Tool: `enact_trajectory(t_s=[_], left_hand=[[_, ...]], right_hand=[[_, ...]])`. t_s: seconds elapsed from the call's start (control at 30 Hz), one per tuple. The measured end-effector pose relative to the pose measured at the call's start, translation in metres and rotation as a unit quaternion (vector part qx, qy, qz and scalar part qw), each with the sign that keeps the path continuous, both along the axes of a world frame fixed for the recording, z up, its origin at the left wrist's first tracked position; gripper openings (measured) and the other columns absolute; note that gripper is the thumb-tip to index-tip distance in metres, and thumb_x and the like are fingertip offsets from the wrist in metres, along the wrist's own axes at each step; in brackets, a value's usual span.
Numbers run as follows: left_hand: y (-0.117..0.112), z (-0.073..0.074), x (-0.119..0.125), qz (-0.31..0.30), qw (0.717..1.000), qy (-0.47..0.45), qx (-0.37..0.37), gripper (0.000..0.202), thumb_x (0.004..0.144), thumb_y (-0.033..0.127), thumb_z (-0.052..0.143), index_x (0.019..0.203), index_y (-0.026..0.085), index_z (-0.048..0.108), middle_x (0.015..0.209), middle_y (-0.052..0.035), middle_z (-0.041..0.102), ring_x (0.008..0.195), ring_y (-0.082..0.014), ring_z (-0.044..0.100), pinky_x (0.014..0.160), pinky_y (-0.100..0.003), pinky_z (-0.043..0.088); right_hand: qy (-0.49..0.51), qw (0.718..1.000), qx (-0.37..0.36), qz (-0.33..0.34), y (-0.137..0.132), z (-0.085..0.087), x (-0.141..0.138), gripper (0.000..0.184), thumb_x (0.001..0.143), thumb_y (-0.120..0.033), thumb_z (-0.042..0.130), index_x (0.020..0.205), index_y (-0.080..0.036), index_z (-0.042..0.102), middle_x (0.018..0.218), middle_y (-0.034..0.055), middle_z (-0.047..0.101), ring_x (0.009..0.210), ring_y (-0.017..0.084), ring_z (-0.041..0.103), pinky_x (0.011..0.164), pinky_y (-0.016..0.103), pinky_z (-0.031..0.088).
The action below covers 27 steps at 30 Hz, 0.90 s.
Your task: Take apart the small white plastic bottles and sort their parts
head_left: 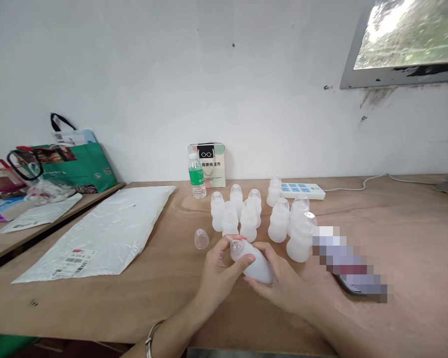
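Head view: left hand (pixel 217 271), right hand (pixel 285 287) clasp white bottle (pixel 257 267); loose cap (pixel 201 238) beside, bottle cluster (pixel 248 220) behind

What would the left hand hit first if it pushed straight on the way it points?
Probably the front row of standing bottles, just past the held bottle the left hand grips; depth is hard to judge.

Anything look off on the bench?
One loose clear cap lies alone on the table, left of the upright bottles and apart from them. The bottle gripped by the left hand and right hand is tilted over. Nothing looks spilled.
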<state>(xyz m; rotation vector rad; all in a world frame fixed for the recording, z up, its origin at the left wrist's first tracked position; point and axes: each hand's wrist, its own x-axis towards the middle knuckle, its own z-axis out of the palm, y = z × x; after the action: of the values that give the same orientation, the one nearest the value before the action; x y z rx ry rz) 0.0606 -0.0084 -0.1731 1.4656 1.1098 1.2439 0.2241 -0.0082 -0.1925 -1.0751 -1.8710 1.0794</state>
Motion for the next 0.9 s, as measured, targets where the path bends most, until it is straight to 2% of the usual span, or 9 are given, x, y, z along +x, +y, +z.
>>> enact_trajectory(t_s=[0.07,0.23,0.4,0.47,0.57,0.63,0.73,0.83,0.9], left_hand=[[0.0,-0.002,-0.004,0.008,1.0,0.013,0.002,0.044,0.063,0.048,0.075,0.09,0.02,0.055,0.09,-0.0049,0.06,0.089,-0.0229,0.055,0.076,-0.033,0.046],[0.001,0.009,-0.019,-0.21,0.977,-0.006,-0.018,0.056,0.075,0.035,0.069,0.126,0.027,0.045,0.128,-0.0078,0.05,0.114,-0.0233,0.048,0.094,-0.036,0.042],[0.004,0.006,-0.017,-0.052,0.998,0.03,0.011,0.031,0.076,0.033,0.067,0.102,0.02,0.059,0.099,-0.0057,0.058,0.094,-0.0206,0.053,0.09,-0.037,0.042],[0.004,0.005,-0.019,-0.043,0.998,0.043,0.017,0.045,0.072,0.034,0.071,0.112,0.022,0.055,0.104,-0.0055,0.056,0.095,-0.0207,0.053,0.089,-0.037,0.043],[0.002,0.012,-0.029,-0.171,0.981,0.082,0.043,0.081,0.065,0.028,0.078,0.135,0.033,0.037,0.128,-0.0061,0.048,0.117,-0.0235,0.047,0.098,-0.038,0.04],[-0.001,0.018,-0.035,-0.234,0.963,0.121,0.065,0.067,0.072,0.025,0.073,0.131,0.035,0.044,0.13,-0.0045,0.049,0.123,-0.0227,0.044,0.102,-0.037,0.037],[-0.003,0.021,-0.034,-0.163,0.972,0.151,0.075,0.034,0.074,0.025,0.07,0.106,0.027,0.061,0.109,-0.0028,0.06,0.106,-0.0194,0.054,0.092,-0.033,0.043],[0.001,0.015,-0.028,-0.006,0.997,0.073,0.026,0.028,0.067,0.032,0.075,0.084,0.02,0.056,0.078,0.0017,0.058,0.072,-0.0129,0.055,0.064,-0.024,0.046],[0.006,0.012,-0.029,0.063,0.998,-0.024,-0.017,0.032,0.07,0.041,0.069,0.076,0.019,0.047,0.067,0.0045,0.053,0.057,-0.0091,0.049,0.052,-0.021,0.042]], right_hand=[[-0.04,0.997,0.054,-0.038,-0.001,0.001,-0.001,0.041,0.075,-0.026,0.064,0.113,-0.022,0.049,0.108,0.0072,0.064,0.096,0.025,0.06,0.081,0.038,0.047],[-0.033,0.998,0.059,-0.003,0.0,0.001,0.002,0.041,0.078,-0.028,0.062,0.116,-0.02,0.048,0.11,0.008,0.063,0.095,0.024,0.061,0.079,0.036,0.049],[-0.106,0.979,0.171,-0.024,0.0,-0.003,0.003,0.037,0.077,-0.025,0.058,0.113,-0.017,0.05,0.101,0.0095,0.064,0.089,0.025,0.061,0.074,0.038,0.051],[-0.135,0.965,0.219,-0.05,-0.001,-0.003,0.002,0.033,0.079,-0.027,0.057,0.11,-0.017,0.051,0.099,0.0107,0.064,0.089,0.027,0.061,0.075,0.041,0.051],[-0.127,0.967,0.222,-0.02,-0.002,0.0,0.003,0.037,0.082,-0.029,0.056,0.117,-0.02,0.047,0.108,0.0103,0.064,0.095,0.026,0.062,0.078,0.039,0.053],[-0.124,0.967,0.223,0.01,-0.002,0.001,0.002,0.041,0.083,-0.03,0.057,0.122,-0.022,0.044,0.114,0.0094,0.062,0.101,0.025,0.061,0.083,0.038,0.053],[-0.185,0.941,0.281,-0.028,-0.003,-0.003,0.001,0.038,0.084,-0.03,0.057,0.119,-0.019,0.048,0.105,0.0106,0.064,0.094,0.027,0.062,0.077,0.041,0.054],[-0.235,0.899,0.355,-0.106,-0.002,-0.011,0.0,0.032,0.084,-0.022,0.053,0.115,-0.016,0.051,0.093,0.0112,0.062,0.082,0.028,0.06,0.07,0.044,0.052],[-0.207,0.902,0.353,-0.134,0.0,-0.014,0.0,0.031,0.083,-0.018,0.05,0.114,-0.018,0.05,0.095,0.0108,0.061,0.084,0.028,0.059,0.072,0.044,0.052]])
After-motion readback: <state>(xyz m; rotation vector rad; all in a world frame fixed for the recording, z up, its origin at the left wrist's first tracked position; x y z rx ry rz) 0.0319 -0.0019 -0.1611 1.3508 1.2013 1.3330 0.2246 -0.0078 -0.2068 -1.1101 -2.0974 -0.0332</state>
